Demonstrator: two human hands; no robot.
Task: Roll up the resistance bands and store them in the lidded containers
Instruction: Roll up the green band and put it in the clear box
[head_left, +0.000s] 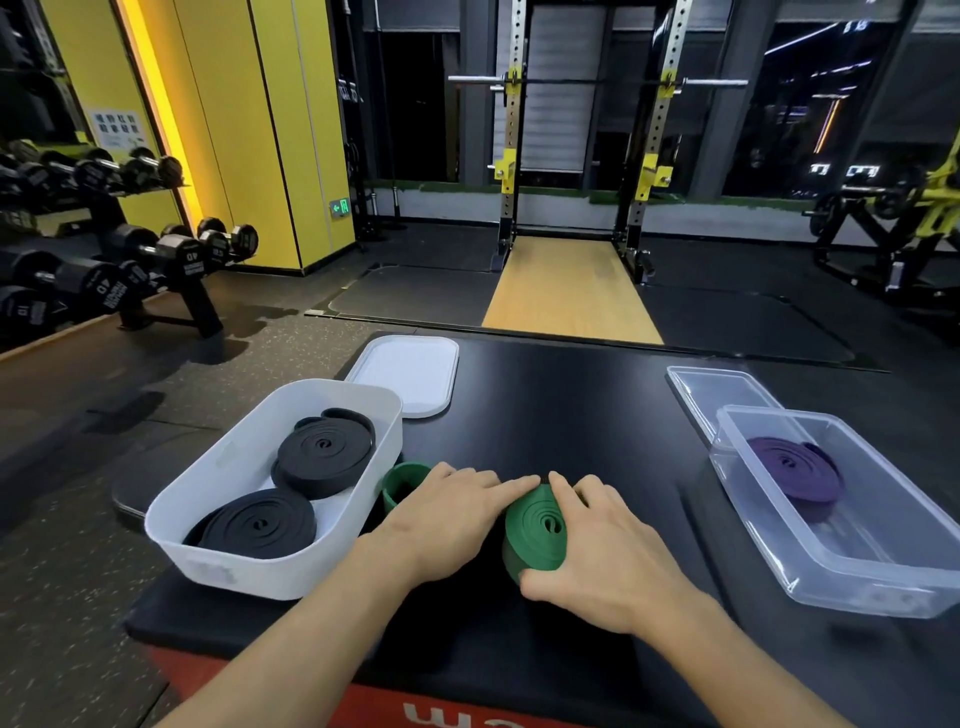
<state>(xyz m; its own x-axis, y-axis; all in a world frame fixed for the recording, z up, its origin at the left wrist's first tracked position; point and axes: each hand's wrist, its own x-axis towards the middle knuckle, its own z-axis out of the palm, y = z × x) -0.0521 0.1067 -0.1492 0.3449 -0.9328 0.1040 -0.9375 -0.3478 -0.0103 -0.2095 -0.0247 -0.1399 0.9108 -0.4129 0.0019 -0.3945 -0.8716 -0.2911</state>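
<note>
White tub (260, 571): near left of the black padded top (571, 405), open, no lid on it.
In the white tub: two black resistance bands, each coiled flat. The far black coil (324, 457) lies against the tub's right wall, and the near black coil (257, 525) sits toward the near left corner. Their edges overlap in the middle.
White lid (408, 374): flat on the pad just beyond the tub's far right corner.
Clear container (857, 551): near right of the pad, open.
In the clear container: one purple resistance band (795, 465), coiled, in the far half.
Clear lid (711, 387): flat on the pad at the container's far left end, and the container overlaps it in view.
Green resistance band (537, 530): on the pad between the two containers, mostly wound into a thick coil standing on edge.
Loose green loop (402, 486): the band's unwound end, just beside the tub's right wall.
Left hand (447, 519): palm down, fingers nearly straight and laid flat, forefinger tip touching the coil's far edge.
Right hand (608, 540): curled round the coil, thumb at its near side and forefinger over its far top, gripping it.
</note>
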